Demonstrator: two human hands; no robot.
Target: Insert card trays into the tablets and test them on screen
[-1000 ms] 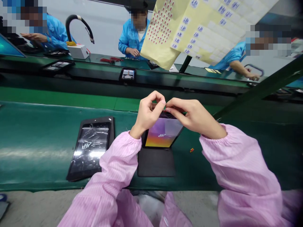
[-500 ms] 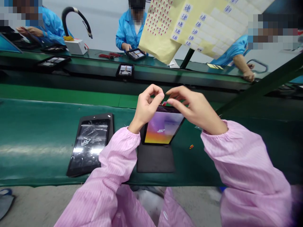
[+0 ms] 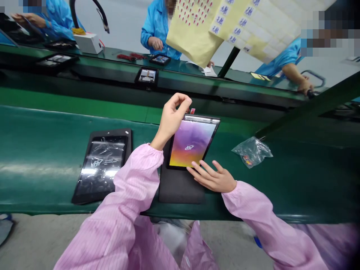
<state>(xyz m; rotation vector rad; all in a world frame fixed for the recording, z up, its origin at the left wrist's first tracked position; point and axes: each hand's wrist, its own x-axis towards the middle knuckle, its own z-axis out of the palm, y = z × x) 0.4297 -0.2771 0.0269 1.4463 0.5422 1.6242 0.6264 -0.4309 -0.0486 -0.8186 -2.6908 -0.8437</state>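
A tablet (image 3: 192,142) with a lit purple-to-yellow screen is tilted up over a dark flat pad (image 3: 181,187). At its upper left corner, my left hand (image 3: 173,116) is closed on it, thumb and forefinger pinched above the edge. Whether anything thin sits in that pinch is hidden. A small red tab (image 3: 192,111) sticks up from the top edge beside those fingertips. My right hand (image 3: 213,178) is open, palm down, its spread fingertips at the tablet's lower right corner.
Left on the green bench (image 3: 36,157) lies a second tablet (image 3: 105,161), dark and film-covered, on another dark pad. A clear plastic bag (image 3: 253,150) with small red-yellow pieces lies at right. Co-workers in blue (image 3: 160,26) sit beyond. Yellow sheets (image 3: 197,33) hang ahead.
My right hand has come down from the tablet's top edge to its lower right corner, uncovering the plastic bag. My left hand stays at the top. A small red-yellow piece is no longer visible.
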